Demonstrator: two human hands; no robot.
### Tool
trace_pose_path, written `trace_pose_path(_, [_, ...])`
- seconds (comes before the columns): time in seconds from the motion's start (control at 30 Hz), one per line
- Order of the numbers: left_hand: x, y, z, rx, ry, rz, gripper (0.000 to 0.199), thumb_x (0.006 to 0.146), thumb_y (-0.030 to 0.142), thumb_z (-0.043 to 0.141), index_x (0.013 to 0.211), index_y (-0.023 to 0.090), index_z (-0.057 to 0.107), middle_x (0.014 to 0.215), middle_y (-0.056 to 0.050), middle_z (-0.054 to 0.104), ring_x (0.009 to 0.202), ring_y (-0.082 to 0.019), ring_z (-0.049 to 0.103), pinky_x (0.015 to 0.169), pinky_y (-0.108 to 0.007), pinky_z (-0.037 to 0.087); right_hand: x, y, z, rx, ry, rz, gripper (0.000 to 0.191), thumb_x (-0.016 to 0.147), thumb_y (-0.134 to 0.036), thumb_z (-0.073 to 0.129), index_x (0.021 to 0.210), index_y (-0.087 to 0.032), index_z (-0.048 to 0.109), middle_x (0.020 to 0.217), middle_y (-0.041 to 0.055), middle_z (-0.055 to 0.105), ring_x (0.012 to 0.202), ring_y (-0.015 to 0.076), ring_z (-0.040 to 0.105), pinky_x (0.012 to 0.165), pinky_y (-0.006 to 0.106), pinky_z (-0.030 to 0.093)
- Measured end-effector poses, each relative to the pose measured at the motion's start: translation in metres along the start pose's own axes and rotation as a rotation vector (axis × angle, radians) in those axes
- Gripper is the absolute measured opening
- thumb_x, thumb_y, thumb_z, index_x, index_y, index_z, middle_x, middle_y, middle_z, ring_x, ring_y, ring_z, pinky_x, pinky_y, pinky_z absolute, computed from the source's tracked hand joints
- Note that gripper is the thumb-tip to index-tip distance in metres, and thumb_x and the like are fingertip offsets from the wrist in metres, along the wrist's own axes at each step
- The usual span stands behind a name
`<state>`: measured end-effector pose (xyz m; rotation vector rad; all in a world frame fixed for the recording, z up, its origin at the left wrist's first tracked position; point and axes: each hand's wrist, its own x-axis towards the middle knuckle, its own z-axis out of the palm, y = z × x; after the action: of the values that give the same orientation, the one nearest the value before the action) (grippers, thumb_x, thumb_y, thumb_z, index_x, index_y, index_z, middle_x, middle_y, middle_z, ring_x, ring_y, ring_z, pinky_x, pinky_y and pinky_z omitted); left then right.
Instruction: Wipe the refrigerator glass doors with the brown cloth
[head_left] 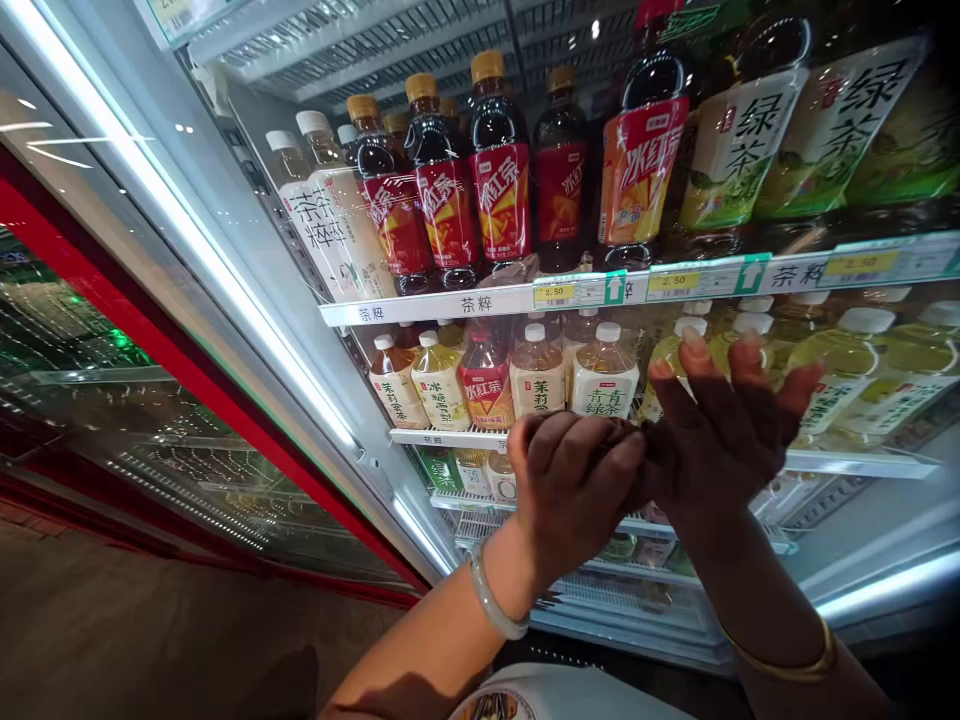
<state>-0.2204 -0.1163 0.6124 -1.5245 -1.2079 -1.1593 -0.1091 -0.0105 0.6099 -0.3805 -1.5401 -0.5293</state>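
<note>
My left hand point(574, 480), with a pale bangle point(491, 595) at the wrist, is closed in a fist in front of the middle shelf. What its curled fingers hold, if anything, is hidden. Beside it, touching at the thumb side, my right hand point(716, 440) is raised with its fingers spread and nothing visible in it. A gold bangle point(795, 668) circles that wrist. Just beyond the hands stand small drink bottles: a red-labelled iced tea bottle point(486, 385), a jasmine tea bottle point(537, 375) and a green tea bottle point(604, 375). Both hands appear apart from the bottles.
Taller red-labelled tea bottles point(501, 190) and green tea bottles point(739, 150) line the upper shelf, above a white price rail point(442, 307). Pale yellow drinks point(847, 370) stand at right. The cooler's red-edged glass door point(247, 405) is at left, beside the floor point(150, 620).
</note>
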Motion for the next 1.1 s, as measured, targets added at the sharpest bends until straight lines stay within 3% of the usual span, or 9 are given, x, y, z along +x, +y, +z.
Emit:
trace_pose_path(0.13, [0.035,-0.010,-0.010,0.035,0.071,-0.036,0.015,0.095,0.034,0.071,0.109,0.028,0.074,0.104,-0.003,0.071,0.103,-0.019,0.066,0.101,-0.041,0.047,0.002,-0.003,-0.005,0.014,-0.040,0.066,0.051,0.103,-0.031,0.052,0.154,-0.028,0.051,0.149,0.0082,0.062,0.151,0.0289,0.045,0.131,0.059,0.021])
trace_pose_path(0.2, [0.047,-0.013,-0.012,0.081,0.125,-0.062,0.017,0.093,0.033,0.072,0.109,0.028,0.073,0.107,-0.004,0.070,0.105,-0.020,0.066,0.101,-0.041,0.046,0.004,0.001,-0.010,-0.009,-0.067,0.115,0.062,0.099,-0.026,0.055,0.159,-0.025,0.042,0.156,0.0130,0.054,0.154,0.0340,0.040,0.128,0.067,0.021])
trace_pose_path(0.37, [0.019,0.008,0.009,0.056,0.090,-0.043,0.015,0.093,0.032,0.073,0.108,0.029,0.074,0.103,-0.003,0.070,0.105,-0.020,0.064,0.104,-0.041,0.045,0.004,0.032,-0.020,-0.086,-0.159,0.190,0.066,0.100,-0.038,0.046,0.164,-0.027,0.032,0.162,0.0170,0.045,0.160,0.0458,0.015,0.115,0.089,0.000])
trace_pose_path(0.43, [0.007,0.018,0.018,0.046,0.057,0.004,0.015,0.092,0.034,0.074,0.106,0.029,0.075,0.103,-0.002,0.072,0.106,-0.019,0.064,0.105,-0.040,0.044,0.001,0.043,-0.020,-0.095,-0.170,0.184,0.065,0.102,-0.040,0.042,0.165,-0.030,0.029,0.162,0.0174,0.045,0.159,0.0470,0.017,0.111,0.092,0.004])
trace_pose_path(0.53, [0.018,0.021,0.021,0.035,0.036,0.037,0.015,0.093,0.034,0.073,0.107,0.030,0.075,0.101,-0.002,0.073,0.102,-0.018,0.065,0.103,-0.039,0.045,-0.005,0.049,-0.019,-0.091,-0.152,0.141,0.067,0.103,-0.040,0.046,0.166,-0.028,0.027,0.163,0.0193,0.042,0.158,0.0473,0.023,0.113,0.090,0.012])
trace_pose_path(0.7, [0.060,0.014,0.017,0.077,0.144,-0.047,0.019,0.091,0.033,0.073,0.109,0.030,0.074,0.108,-0.004,0.072,0.107,-0.021,0.065,0.102,-0.043,0.045,-0.010,0.046,-0.024,-0.093,-0.180,0.104,0.072,0.101,-0.035,0.056,0.166,-0.028,0.027,0.166,0.0152,0.036,0.159,0.0387,0.023,0.124,0.077,0.013])
trace_pose_path(0.9, [0.016,0.040,0.036,0.015,0.097,-0.016,0.016,0.092,0.029,0.072,0.108,0.024,0.073,0.103,-0.004,0.073,0.102,-0.020,0.066,0.102,-0.043,0.045,-0.009,0.049,-0.032,-0.072,-0.187,0.043,0.068,0.103,-0.031,0.054,0.165,-0.025,0.028,0.164,0.0137,0.043,0.160,0.0313,0.028,0.130,0.067,0.007])
trace_pose_path(1.0, [0.008,0.045,0.036,0.004,0.058,-0.023,0.015,0.091,0.029,0.075,0.105,0.024,0.073,0.100,-0.003,0.073,0.099,-0.019,0.067,0.100,-0.040,0.046,0.000,0.058,-0.041,-0.080,-0.236,0.127,0.064,0.105,-0.035,0.047,0.166,-0.029,0.028,0.159,0.0132,0.050,0.157,0.0384,0.031,0.124,0.078,0.000])
trace_pose_path(1.1, [0.029,0.039,0.032,0.020,0.088,-0.055,0.014,0.091,0.030,0.073,0.105,0.027,0.073,0.100,-0.002,0.072,0.098,-0.018,0.067,0.097,-0.039,0.045,0.009,0.076,-0.050,-0.107,-0.168,0.206,0.062,0.104,-0.037,0.043,0.164,-0.029,0.033,0.159,0.0140,0.050,0.156,0.0478,0.027,0.117,0.087,-0.005])
